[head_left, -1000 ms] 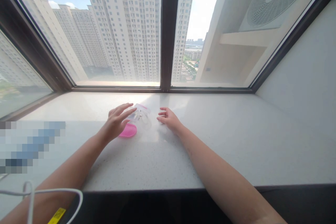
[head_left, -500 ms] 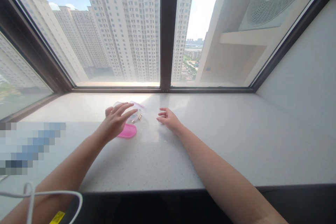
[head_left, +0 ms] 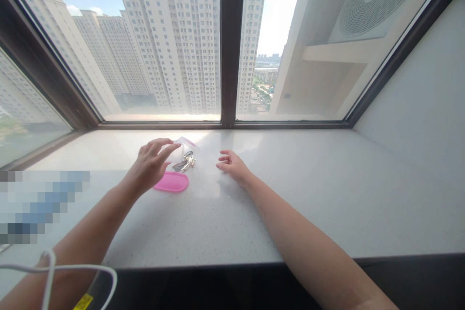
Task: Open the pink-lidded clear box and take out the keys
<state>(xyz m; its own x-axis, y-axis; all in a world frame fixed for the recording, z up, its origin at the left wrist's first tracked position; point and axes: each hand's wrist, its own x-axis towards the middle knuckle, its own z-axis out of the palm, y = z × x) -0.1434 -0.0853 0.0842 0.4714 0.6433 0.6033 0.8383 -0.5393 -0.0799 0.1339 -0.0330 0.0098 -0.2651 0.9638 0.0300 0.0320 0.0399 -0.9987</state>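
My left hand (head_left: 154, 162) is curved over a clear, see-through plastic container (head_left: 175, 154), thumb and fingers around its sides. The container's exact shape is partly hidden by the fingers. Just right of it lies a small bunch of metal keys (head_left: 187, 161) on the white sill. A pink oval plastic piece (head_left: 172, 182), like a lid or shallow tray, lies flat below this hand. Behind the keys rests a clear bag with a pinkish edge (head_left: 188, 144). Farther right, my right hand (head_left: 232, 163) rests on the sill, loosely curled with fingers apart, holding nothing.
The white stone windowsill (head_left: 312, 193) runs under a dark window frame (head_left: 228, 82). A white cable (head_left: 83, 266) with a yellow tag (head_left: 83, 302) loops at lower left. A blurred-out patch (head_left: 43, 206) covers something on the left.
My left hand has shifted left with the clear container. The keys and more of the pink piece show more fully. My right hand has stayed still.
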